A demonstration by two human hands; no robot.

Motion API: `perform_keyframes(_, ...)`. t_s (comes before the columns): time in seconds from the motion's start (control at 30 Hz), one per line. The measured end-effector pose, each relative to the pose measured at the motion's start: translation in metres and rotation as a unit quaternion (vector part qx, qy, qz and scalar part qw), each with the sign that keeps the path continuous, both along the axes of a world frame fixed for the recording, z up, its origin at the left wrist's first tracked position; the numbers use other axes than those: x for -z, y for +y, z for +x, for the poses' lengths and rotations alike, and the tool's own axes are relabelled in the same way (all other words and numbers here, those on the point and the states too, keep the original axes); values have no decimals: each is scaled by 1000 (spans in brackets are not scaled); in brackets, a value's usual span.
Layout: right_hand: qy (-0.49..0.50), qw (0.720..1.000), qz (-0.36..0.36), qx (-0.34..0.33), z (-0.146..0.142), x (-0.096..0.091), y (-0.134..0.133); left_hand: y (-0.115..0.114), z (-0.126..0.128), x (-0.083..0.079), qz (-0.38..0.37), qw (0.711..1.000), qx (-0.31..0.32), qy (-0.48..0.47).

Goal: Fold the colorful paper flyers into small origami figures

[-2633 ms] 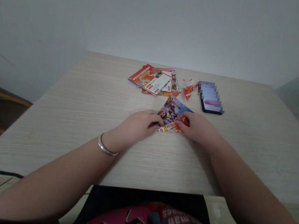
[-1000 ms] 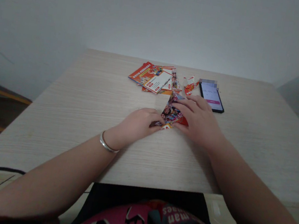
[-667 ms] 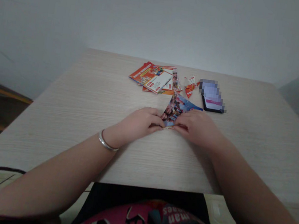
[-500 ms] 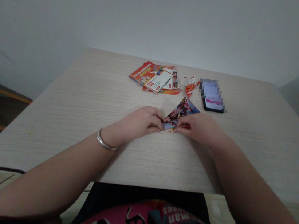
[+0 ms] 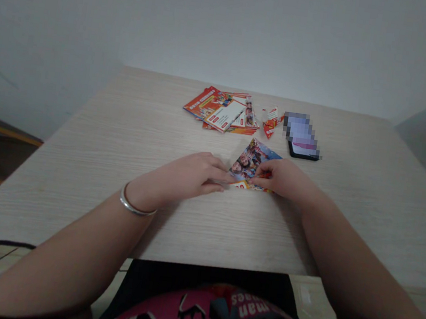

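A folded sheet of printed paper point(image 5: 249, 160), showing a photo of people on a blue ground, lies on the table between my two hands. Its outline comes to a point at the far side, and a white and yellow strip shows along its near edge. My left hand point(image 5: 195, 176) rests at the left edge with fingers stretched out; its index fingertip touches the paper and the thumb is apart. My right hand point(image 5: 283, 177) has thumb and fingers pinched together on the sheet's right part, covering some of it.
A fanned stack of red and white leaflets point(image 5: 224, 114) lies farther back. Beside it sits a small folded red and white paper piece point(image 5: 270, 122), then a phone point(image 5: 303, 136) with its screen lit. The pale wooden table point(image 5: 122, 132) meets the wall behind.
My left hand has shifted slightly left, and its fingers have straightened out of a pinch. The sheet lies flatter, with its far tip farther left. My right hand keeps its pinch.
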State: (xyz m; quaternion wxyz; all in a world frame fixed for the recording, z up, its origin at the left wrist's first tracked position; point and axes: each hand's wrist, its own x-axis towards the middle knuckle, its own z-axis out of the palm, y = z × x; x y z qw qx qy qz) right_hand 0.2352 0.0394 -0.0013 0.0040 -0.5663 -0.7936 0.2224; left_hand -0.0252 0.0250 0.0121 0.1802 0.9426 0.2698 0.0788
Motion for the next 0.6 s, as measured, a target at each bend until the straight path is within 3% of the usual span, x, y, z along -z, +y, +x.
perform_keyframes(0.6,-28,999,14,-8,-5,-2,3,-15,6,-6,46,991,-40,122)
